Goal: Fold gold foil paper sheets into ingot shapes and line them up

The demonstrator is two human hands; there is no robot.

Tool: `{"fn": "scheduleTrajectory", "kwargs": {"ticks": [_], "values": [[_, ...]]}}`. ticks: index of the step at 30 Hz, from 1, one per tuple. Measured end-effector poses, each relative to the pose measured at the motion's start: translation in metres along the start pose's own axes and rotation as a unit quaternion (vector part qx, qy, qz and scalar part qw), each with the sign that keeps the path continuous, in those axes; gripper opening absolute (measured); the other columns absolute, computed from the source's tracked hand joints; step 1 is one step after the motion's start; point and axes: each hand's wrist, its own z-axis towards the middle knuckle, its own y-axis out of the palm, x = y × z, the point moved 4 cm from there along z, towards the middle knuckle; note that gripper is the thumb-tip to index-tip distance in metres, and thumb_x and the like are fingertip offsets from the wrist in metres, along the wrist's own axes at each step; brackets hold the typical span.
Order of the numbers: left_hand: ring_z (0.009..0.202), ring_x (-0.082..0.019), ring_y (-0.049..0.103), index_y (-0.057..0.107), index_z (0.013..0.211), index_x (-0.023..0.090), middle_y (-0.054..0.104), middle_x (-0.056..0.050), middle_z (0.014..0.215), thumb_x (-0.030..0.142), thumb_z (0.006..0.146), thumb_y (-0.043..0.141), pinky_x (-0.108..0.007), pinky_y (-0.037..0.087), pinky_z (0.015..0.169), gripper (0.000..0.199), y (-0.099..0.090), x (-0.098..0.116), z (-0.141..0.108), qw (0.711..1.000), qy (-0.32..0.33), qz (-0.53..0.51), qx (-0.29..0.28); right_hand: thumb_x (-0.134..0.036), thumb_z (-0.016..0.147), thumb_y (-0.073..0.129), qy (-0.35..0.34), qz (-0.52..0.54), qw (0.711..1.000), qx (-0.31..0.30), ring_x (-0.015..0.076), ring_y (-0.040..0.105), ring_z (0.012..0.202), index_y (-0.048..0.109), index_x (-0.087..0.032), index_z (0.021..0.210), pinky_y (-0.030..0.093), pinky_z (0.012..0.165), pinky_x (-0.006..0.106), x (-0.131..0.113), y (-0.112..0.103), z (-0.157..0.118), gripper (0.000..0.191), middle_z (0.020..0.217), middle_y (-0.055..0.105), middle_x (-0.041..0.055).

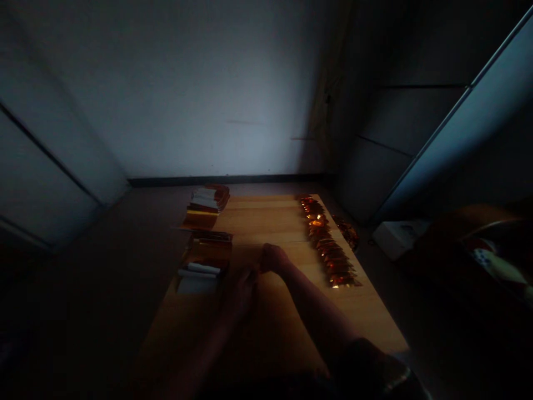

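Note:
Over the middle of the wooden table, my left hand and my right hand come together with fingers closed. Whatever sits between their fingertips is too dark and small to make out. To the left of my hands lie stacks of flat brown-orange shiny sheets and white folded sheets along the table's edge. On the right side runs a long row of shiny copper-orange folded pieces, overlapping one another. Neither hand touches the stacks or the row.
A pale wall with a dark baseboard rises beyond the table. More shiny copper-coloured pieces lie below the table's right edge. A white box stands farther right, near dark, hard-to-read items. The light is dim.

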Motion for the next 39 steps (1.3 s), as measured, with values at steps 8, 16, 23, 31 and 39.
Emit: {"fn": "scheduleTrajectory", "kwargs": {"ticks": [8,16,23,31,39], "values": [[0.107,-0.028,0.053,0.058,0.122,0.025,0.060,-0.008,0.122,0.024,0.083,0.049,-0.046,0.037,0.095,0.040,-0.013,0.005,0.001,0.996,0.026,0.083,-0.018,-0.028,0.063,0.079,0.057,-0.011,0.998,-0.006,0.0250,0.065,0.098,0.058,-0.015,0.113,0.048,0.070,0.026,-0.007,0.003,0.001,0.057,0.111,0.067,0.0137],[0.106,-0.028,0.050,0.061,0.114,0.024,0.061,-0.009,0.114,0.024,0.082,0.051,-0.044,0.035,0.092,0.033,-0.022,0.014,0.002,0.994,0.039,0.104,-0.004,-0.022,0.067,0.072,0.049,0.015,0.998,0.021,0.0205,0.067,0.087,0.066,-0.016,0.099,0.044,0.061,0.022,0.008,0.003,0.008,0.033,0.099,0.071,0.0105],[0.096,-0.026,0.052,0.068,0.091,0.021,0.062,-0.009,0.096,0.024,0.085,0.047,-0.040,0.037,0.083,0.022,-0.018,0.018,0.011,0.991,-0.003,0.130,-0.027,-0.010,0.071,0.063,0.023,0.024,0.998,0.049,0.0164,0.062,0.080,0.068,-0.017,0.090,0.040,0.061,0.021,0.028,0.000,-0.001,0.020,0.092,0.068,0.0075],[0.096,-0.023,0.053,0.065,0.089,0.020,0.059,-0.008,0.097,0.025,0.086,0.050,-0.033,0.038,0.081,0.016,-0.002,0.008,0.031,0.990,-0.102,0.097,-0.003,-0.012,0.071,0.064,-0.097,0.022,0.992,0.076,0.0133,0.055,0.078,0.064,-0.017,0.091,0.041,0.067,0.021,0.031,0.014,-0.012,0.020,0.095,0.057,0.0052],[0.096,-0.022,0.056,0.066,0.097,0.019,0.061,-0.008,0.097,0.030,0.078,0.063,-0.030,0.041,0.081,0.022,-0.005,0.001,0.038,0.990,-0.136,0.023,-0.007,-0.023,0.079,0.063,-0.060,0.051,0.989,0.127,0.0124,0.055,0.073,0.063,-0.017,0.090,0.036,0.060,0.020,0.034,0.013,-0.018,0.013,0.091,0.059,0.0041]]}}
